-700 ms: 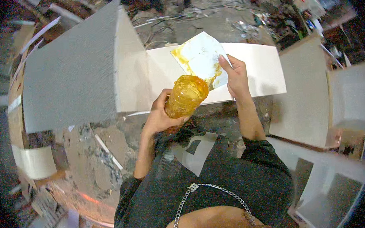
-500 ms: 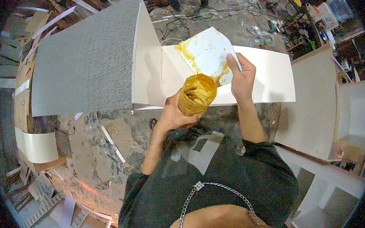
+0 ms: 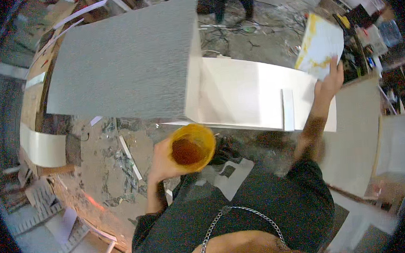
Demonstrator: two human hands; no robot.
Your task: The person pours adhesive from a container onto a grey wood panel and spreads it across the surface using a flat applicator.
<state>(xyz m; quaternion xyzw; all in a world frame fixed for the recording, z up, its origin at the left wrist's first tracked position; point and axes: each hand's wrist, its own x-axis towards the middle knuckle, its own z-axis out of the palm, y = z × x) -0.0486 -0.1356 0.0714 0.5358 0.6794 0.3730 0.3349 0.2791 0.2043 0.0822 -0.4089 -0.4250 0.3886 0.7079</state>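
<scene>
Grey textured panel (image 3: 123,61) — largest item, fills the upper left of the frame, its white edge meeting a white board.

White board (image 3: 252,95) — centre to right of the frame, flat, with a narrow white strip (image 3: 287,109) lying on it near its right end.

Floor (image 3: 106,166) — lower left, stained and strewn with scraps and offcuts.

White sheet (image 3: 320,45) — upper right, smeared with yellow along its left edge, lifted clear of the board. Right hand (image 3: 330,81) holds it by the lower edge, fingers closed on the sheet.

Yellow cup (image 3: 192,147) — centre of the frame, just below the board's near edge, open mouth upward, dark brown contents inside. Left hand (image 3: 163,158) holds it from the left side, fingers wrapped round the cup.
</scene>
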